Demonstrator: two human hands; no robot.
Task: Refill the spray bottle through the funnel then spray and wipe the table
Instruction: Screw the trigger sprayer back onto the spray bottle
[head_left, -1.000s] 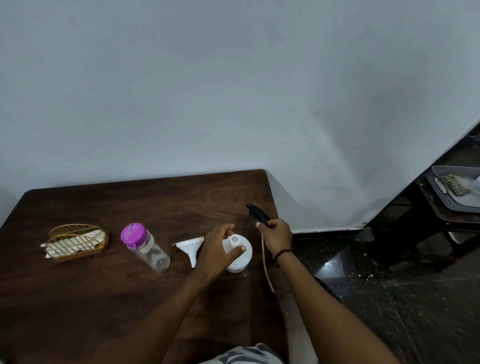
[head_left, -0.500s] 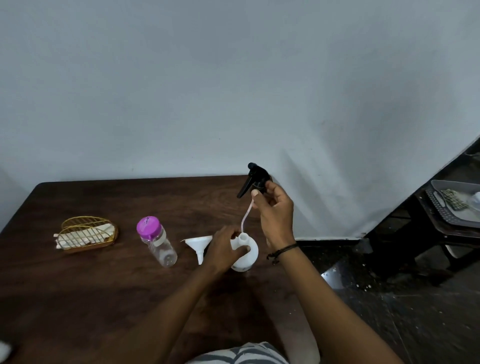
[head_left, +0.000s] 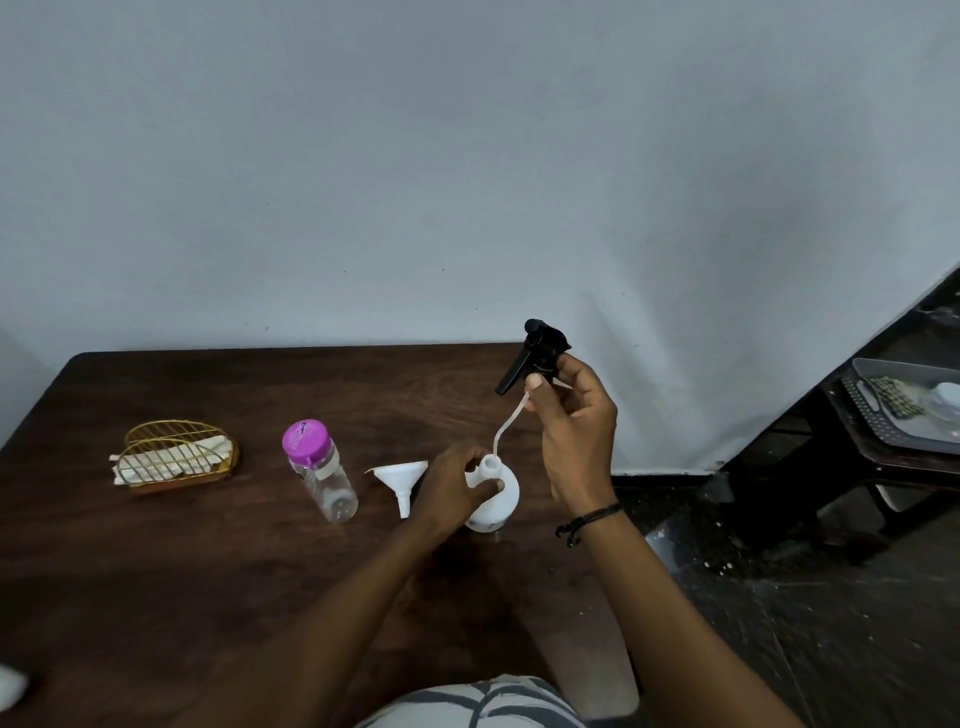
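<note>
A round white spray bottle (head_left: 501, 499) stands near the right edge of the dark wooden table (head_left: 208, 571). My left hand (head_left: 449, 491) grips its body. My right hand (head_left: 574, 431) holds the black spray head (head_left: 537, 353) above the bottle, and the head's thin white tube (head_left: 506, 426) curves down with its tip at the bottle's open neck. A white funnel (head_left: 400, 480) lies on the table just left of the bottle. Further left stands a clear refill bottle with a purple cap (head_left: 319, 470).
A gold wire basket (head_left: 176, 460) holding a folded cloth sits at the table's left. A grey tray (head_left: 906, 405) rests on a dark stand at the far right, beyond the table. A grey wall runs behind the table.
My right hand has raised the spray head from beside the bottle to above it, bringing the tube's tip to the neck. The left hand has stayed on the bottle.
</note>
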